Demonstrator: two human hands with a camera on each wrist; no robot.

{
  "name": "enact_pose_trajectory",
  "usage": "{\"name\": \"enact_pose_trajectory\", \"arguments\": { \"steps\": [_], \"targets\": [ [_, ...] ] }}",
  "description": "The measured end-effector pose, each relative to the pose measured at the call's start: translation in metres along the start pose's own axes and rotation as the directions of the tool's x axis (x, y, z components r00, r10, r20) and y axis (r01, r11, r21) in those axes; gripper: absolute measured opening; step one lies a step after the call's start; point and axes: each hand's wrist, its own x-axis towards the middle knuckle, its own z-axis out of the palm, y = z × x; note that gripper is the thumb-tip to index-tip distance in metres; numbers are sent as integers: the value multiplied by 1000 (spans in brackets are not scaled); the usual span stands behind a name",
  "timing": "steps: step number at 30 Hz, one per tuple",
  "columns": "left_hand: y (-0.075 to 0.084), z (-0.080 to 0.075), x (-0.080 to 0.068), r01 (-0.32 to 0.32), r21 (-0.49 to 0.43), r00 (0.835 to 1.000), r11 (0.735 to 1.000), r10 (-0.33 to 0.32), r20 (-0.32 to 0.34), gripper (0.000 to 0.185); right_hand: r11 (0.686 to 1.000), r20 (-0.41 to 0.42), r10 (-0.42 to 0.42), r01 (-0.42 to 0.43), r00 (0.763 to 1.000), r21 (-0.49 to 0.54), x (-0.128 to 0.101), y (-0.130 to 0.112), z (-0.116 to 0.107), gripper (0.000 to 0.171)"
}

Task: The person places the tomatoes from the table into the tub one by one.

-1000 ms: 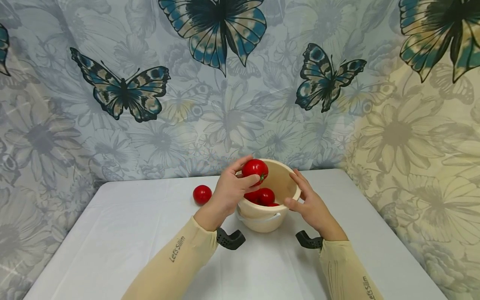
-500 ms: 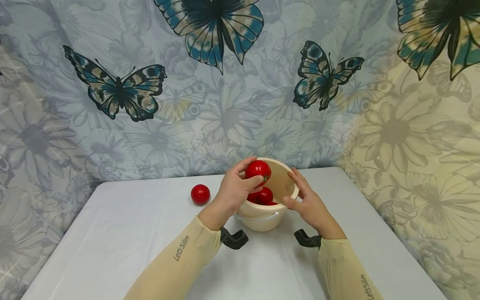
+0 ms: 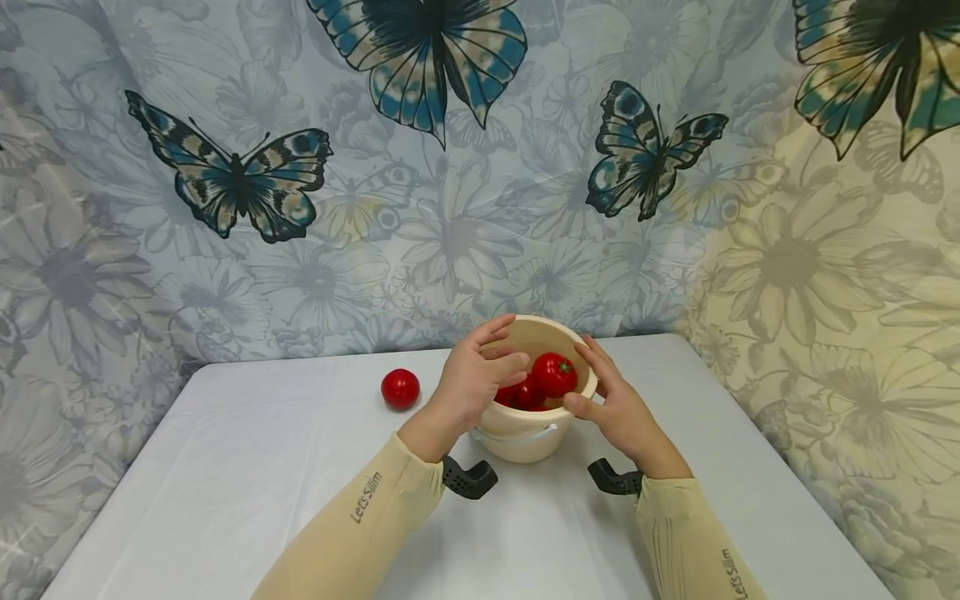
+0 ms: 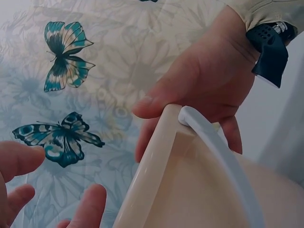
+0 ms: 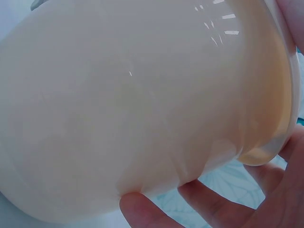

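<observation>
A cream plastic bucket (image 3: 525,437) with a white handle (image 4: 223,156) stands on the white table (image 3: 262,500). It holds several red tomatoes; the top one (image 3: 553,373) lies near the right inner wall. My left hand (image 3: 501,354) hovers over the bucket's left rim with relaxed fingers (image 4: 19,161) and holds nothing. My right hand (image 3: 597,389) grips the right rim, thumb at the edge (image 4: 152,102) and fingers (image 5: 156,213) against the outer wall (image 5: 142,109). One more tomato (image 3: 400,388) lies on the table left of the bucket.
A curtain printed with butterflies and flowers (image 3: 450,208) hangs right behind the table and along its right side. The table's white cloth stretches left and toward me. Black wrist mounts (image 3: 468,479) sit at both cuffs.
My left hand has let go of the tomato it held above the bucket; that tomato now lies inside on the others. The right hand kept its hold on the rim.
</observation>
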Motion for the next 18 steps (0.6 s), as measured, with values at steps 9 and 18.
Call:
{"name": "enact_pose_trajectory", "arguments": {
  "steps": [9, 18],
  "targets": [
    [0, -4, -2, 2, 15, 1000, 1000, -2, -2, 58, 999, -5, -7, 7, 1000, -38, 1, 2, 0, 79],
    [-2, -4, -12, -26, 143, 999, 989, 21, 42, 56, 1000, -4, 9, -9, 1000, -22, 0, 2, 0, 79]
  ]
}}
